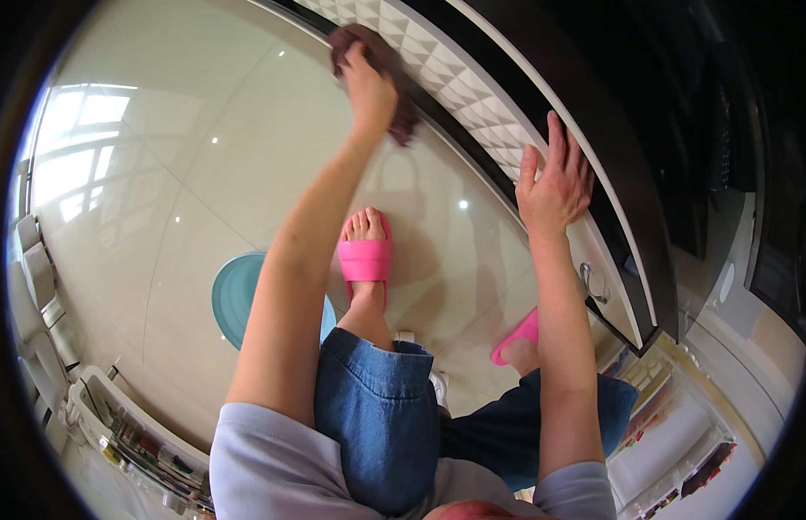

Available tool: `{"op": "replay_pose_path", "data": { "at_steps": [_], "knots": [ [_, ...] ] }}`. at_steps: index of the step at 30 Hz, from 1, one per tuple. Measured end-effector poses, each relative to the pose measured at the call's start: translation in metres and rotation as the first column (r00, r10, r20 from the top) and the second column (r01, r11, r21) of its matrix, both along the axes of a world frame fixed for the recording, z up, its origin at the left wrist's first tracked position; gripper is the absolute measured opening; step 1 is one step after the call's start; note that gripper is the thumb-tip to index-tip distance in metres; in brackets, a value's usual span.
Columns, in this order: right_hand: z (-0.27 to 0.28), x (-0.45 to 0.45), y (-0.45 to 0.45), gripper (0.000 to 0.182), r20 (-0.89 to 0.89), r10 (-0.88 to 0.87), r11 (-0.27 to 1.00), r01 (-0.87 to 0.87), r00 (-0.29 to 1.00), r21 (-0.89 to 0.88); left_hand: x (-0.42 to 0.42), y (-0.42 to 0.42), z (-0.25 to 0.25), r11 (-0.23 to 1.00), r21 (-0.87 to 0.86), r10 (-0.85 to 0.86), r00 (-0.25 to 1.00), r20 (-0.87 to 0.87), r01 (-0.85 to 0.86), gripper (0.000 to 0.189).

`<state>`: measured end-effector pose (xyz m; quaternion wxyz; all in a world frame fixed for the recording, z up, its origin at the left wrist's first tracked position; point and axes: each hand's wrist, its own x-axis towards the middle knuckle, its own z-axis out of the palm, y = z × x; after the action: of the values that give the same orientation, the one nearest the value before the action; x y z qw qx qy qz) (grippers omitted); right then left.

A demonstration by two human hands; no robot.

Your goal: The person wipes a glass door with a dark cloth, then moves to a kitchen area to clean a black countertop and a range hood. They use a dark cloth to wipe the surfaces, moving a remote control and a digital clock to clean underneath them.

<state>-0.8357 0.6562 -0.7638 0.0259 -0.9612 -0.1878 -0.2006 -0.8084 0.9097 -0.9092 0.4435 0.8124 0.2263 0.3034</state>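
Bunched under the fingers of my left hand (pixel 370 94) is a dark brown cloth (pixel 405 125). The cloth is slightly blurred and lies along the black base strip (pixel 465 153) of a low cabinet, where it meets the floor. My right hand (pixel 556 188) is spread against the upper part of the cabinet front, its fingers on the black band (pixel 507 78) under the top edge and its thumb by the white panel (pixel 471 97) with raised pyramid shapes. Nothing is held in the right hand.
A light blue plastic basin (pixel 234 296) stands on the glossy tiled floor (pixel 182 130), partly behind my left arm. I wear pink slippers (pixel 365 260). A metal handle (pixel 595 284) juts from the cabinet front. A white rack (pixel 143 416) holding small items stands lower left; pale chairs (pixel 36 279) are beyond.
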Motion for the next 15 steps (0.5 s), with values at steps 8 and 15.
{"op": "replay_pose_path", "data": {
  "at_steps": [8,15],
  "knots": [
    [-0.002,-0.001,0.0,0.048,0.005,-0.015,1.0,0.015,1.0,0.006,0.02,0.017,-0.003,0.978,-0.035,0.197,0.97,-0.14,-0.204,0.062],
    [-0.003,0.002,0.0,0.047,0.066,0.021,1.0,-0.022,0.998,0.015,-0.042,-0.116,-0.015,0.997,-0.048,0.061,0.996,-0.071,-0.065,0.066]
  ]
}}
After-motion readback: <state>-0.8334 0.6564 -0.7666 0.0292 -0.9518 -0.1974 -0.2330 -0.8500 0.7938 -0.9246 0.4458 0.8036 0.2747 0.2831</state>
